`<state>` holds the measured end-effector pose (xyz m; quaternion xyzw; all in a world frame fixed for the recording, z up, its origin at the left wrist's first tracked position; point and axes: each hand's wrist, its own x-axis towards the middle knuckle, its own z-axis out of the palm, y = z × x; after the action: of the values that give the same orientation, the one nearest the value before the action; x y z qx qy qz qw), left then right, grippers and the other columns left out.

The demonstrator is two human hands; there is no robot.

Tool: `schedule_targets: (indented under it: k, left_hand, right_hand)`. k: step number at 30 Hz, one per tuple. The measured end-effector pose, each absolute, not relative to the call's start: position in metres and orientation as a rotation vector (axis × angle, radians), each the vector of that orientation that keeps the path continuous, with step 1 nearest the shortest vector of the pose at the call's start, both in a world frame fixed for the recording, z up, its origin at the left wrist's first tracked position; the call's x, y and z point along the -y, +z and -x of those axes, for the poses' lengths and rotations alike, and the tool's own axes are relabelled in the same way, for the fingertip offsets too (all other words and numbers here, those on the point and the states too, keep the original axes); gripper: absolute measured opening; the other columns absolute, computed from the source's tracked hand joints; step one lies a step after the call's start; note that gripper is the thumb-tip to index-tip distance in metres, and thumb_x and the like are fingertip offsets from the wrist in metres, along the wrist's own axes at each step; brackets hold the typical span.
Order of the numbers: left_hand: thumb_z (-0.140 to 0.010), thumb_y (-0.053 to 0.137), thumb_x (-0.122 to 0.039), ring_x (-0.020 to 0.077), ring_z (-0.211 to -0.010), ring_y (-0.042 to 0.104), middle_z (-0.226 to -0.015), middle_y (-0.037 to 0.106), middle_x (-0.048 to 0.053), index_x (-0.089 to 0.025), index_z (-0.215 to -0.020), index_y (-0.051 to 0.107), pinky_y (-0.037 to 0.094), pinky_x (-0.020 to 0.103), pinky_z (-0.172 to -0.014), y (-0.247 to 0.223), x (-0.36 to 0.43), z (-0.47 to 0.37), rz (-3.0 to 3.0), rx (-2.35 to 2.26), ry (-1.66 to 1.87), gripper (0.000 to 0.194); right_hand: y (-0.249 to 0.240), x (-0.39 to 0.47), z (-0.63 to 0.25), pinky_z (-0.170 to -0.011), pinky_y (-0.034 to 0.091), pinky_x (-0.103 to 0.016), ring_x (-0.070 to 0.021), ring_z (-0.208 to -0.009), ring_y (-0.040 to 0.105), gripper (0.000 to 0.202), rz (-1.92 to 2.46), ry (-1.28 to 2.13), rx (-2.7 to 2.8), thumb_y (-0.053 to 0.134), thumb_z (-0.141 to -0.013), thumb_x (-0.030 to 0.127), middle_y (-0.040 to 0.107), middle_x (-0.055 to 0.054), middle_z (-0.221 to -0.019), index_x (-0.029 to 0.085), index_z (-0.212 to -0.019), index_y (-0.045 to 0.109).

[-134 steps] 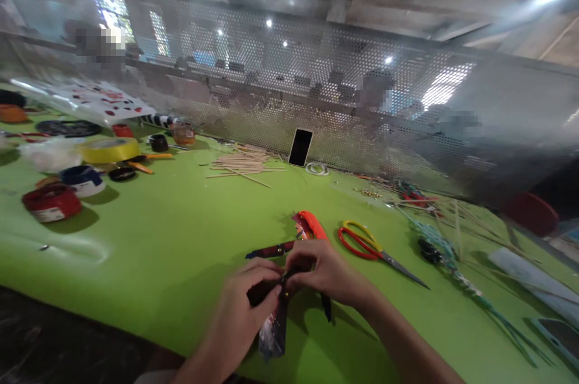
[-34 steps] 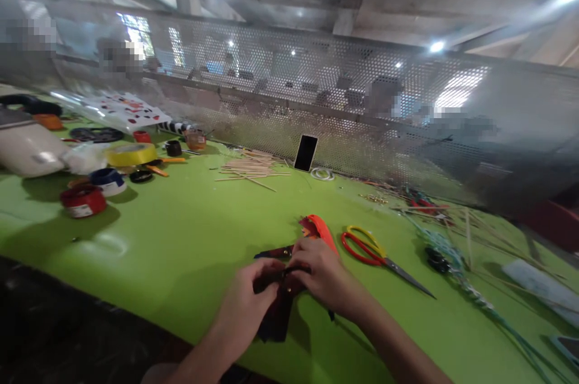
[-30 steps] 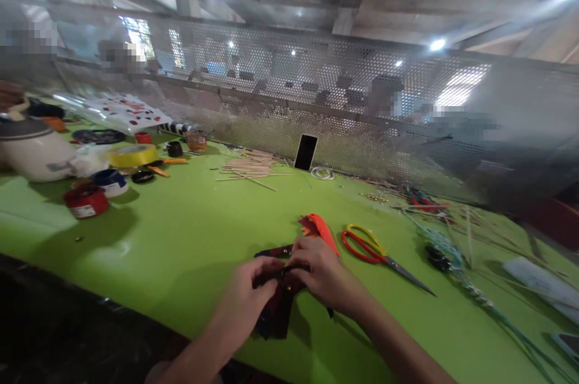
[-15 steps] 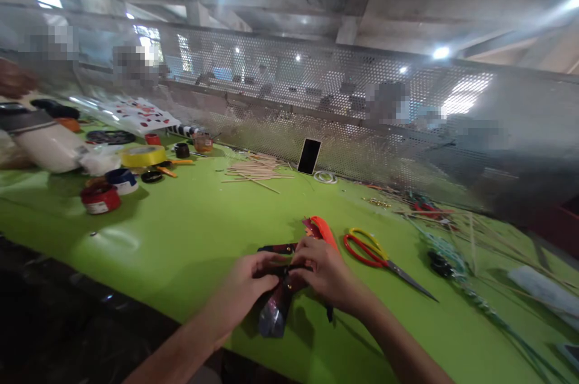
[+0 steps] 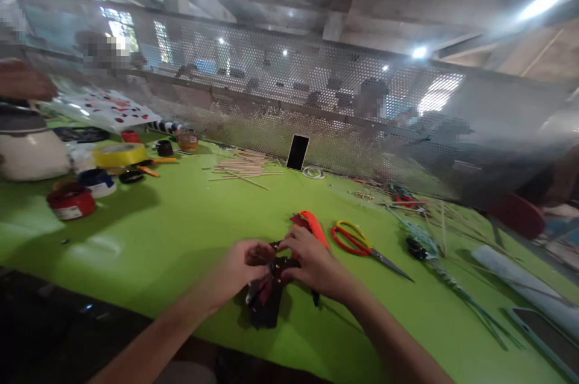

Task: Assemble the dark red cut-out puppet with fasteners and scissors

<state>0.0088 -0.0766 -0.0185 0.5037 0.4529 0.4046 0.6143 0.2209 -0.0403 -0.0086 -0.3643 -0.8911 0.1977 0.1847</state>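
Both hands work at a dark black-and-maroon piece (image 5: 266,308) with small gold-coloured studs, low over the green table. My left hand (image 5: 237,263) grips its left side with bent fingers and thumb. On the other side, my right hand (image 5: 312,257) pinches the piece near the studs. The fingers hide much of its middle, so its exact kind is unclear. A bright orange curved part (image 5: 315,226) shows just behind my right hand; whether it is joined to the dark piece I cannot tell. Scissors (image 5: 357,244) with red and yellow handles lie to the right of that hand.
Thin wooden sticks (image 5: 246,166) and a phone (image 5: 297,152) are at the back by the mesh screen. Yellow tape (image 5: 118,155) and a red jar (image 5: 72,200) stand left, near another person's hand (image 5: 27,81). Green cords (image 5: 461,293) and a second phone (image 5: 549,336) lie right.
The view has turned right, so things sit further left. The dark piece has changed its angle in my hands, its lower end now dark and flat instead of shiny. Both hands stay on it.
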Motion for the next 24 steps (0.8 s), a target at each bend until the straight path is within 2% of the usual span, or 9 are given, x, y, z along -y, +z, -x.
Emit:
schedule_targets:
  k: [3, 5, 8, 11, 14, 17, 20, 24]
  left_hand:
    - [-0.059, 0.081, -0.019, 0.0226, -0.079, 0.072, -0.086, 0.077, 0.005, -0.016, -0.089, 0.071, 0.054, 0.033, -0.075, -0.022, 0.074, -0.009, -1.131, -1.056, 0.945, 0.032]
    - [-0.060, 0.081, -0.018, 0.0225, -0.080, 0.072, -0.088, 0.077, 0.005, -0.016, -0.093, 0.069, 0.054, 0.032, -0.073, -0.028, 0.075, -0.008, -1.103, -1.069, 0.975, 0.035]
    - [-0.062, 0.079, -0.020, 0.0232, -0.092, 0.072, -0.097, 0.076, 0.006, -0.018, -0.099, 0.066, 0.054, 0.031, -0.079, -0.033, 0.079, -0.009, -1.044, -1.069, 1.051, 0.039]
    - [-0.063, 0.077, -0.022, 0.0245, -0.099, 0.071, -0.103, 0.077, 0.007, -0.019, -0.105, 0.065, 0.053, 0.033, -0.085, -0.030, 0.089, -0.013, -0.980, -1.041, 1.052, 0.044]
    - [-0.066, 0.076, -0.023, 0.0253, -0.097, 0.071, -0.100, 0.077, 0.007, -0.018, -0.103, 0.068, 0.052, 0.033, -0.085, -0.028, 0.104, -0.016, -1.029, -1.024, 0.999, 0.039]
    - [-0.072, 0.075, -0.027, 0.0248, -0.089, 0.071, -0.091, 0.076, 0.006, -0.017, -0.098, 0.070, 0.052, 0.033, -0.080, -0.034, 0.120, -0.015, -1.171, -0.999, 0.949, 0.029]
    - [-0.073, 0.075, -0.033, 0.0242, -0.080, 0.069, -0.083, 0.075, 0.005, -0.017, -0.097, 0.071, 0.052, 0.033, -0.076, -0.041, 0.129, -0.010, -1.225, -1.013, 0.906, 0.029]
    - [-0.074, 0.073, -0.034, 0.0265, -0.088, 0.071, -0.088, 0.077, 0.006, -0.017, -0.095, 0.071, 0.052, 0.035, -0.081, -0.042, 0.129, -0.005, -1.247, -1.018, 0.902, 0.027]
  right_hand:
    - [-0.008, 0.058, -0.213, -0.097, 0.050, -0.047, -0.0306, -0.107, 0.061, 0.024, 1.255, 0.166, 2.412, 0.075, -0.089, 0.016, 0.066, -0.012, -0.114, 0.019, -0.111, 0.069]
    - [-0.013, 0.075, -0.208, -0.092, 0.051, -0.049, -0.0322, -0.101, 0.064, 0.018, 1.424, 0.106, 2.272, 0.065, -0.096, 0.020, 0.068, -0.015, -0.114, 0.020, -0.113, 0.067]
    - [-0.031, 0.101, -0.206, -0.077, 0.054, -0.045, -0.0307, -0.085, 0.068, 0.027, 1.573, 0.403, 2.006, 0.063, -0.097, 0.031, 0.072, -0.013, -0.100, 0.023, -0.123, 0.062]
    - [-0.053, 0.122, -0.202, -0.068, 0.056, -0.039, -0.0268, -0.074, 0.069, 0.040, 1.514, 0.784, 1.684, 0.064, -0.095, 0.036, 0.072, -0.007, -0.085, 0.023, -0.132, 0.056]
    - [-0.064, 0.138, -0.192, -0.072, 0.057, -0.037, -0.0247, -0.080, 0.072, 0.046, 1.355, 0.995, 1.421, 0.064, -0.092, 0.036, 0.075, -0.009, -0.095, 0.022, -0.134, 0.054]
    - [-0.062, 0.150, -0.180, -0.071, 0.056, -0.033, -0.0211, -0.077, 0.070, 0.050, 1.323, 1.071, 1.216, 0.069, -0.080, 0.032, 0.073, -0.009, -0.103, 0.020, -0.128, 0.060]
    - [-0.054, 0.156, -0.177, -0.066, 0.053, -0.031, -0.0183, -0.073, 0.066, 0.056, 1.309, 1.149, 1.125, 0.071, -0.069, 0.025, 0.071, -0.007, -0.102, 0.018, -0.124, 0.064]
    - [-0.042, 0.159, -0.184, -0.077, 0.055, -0.032, -0.0218, -0.086, 0.070, 0.054, 1.224, 1.254, 1.184, 0.069, -0.070, 0.018, 0.074, -0.006, -0.098, 0.020, -0.124, 0.068]
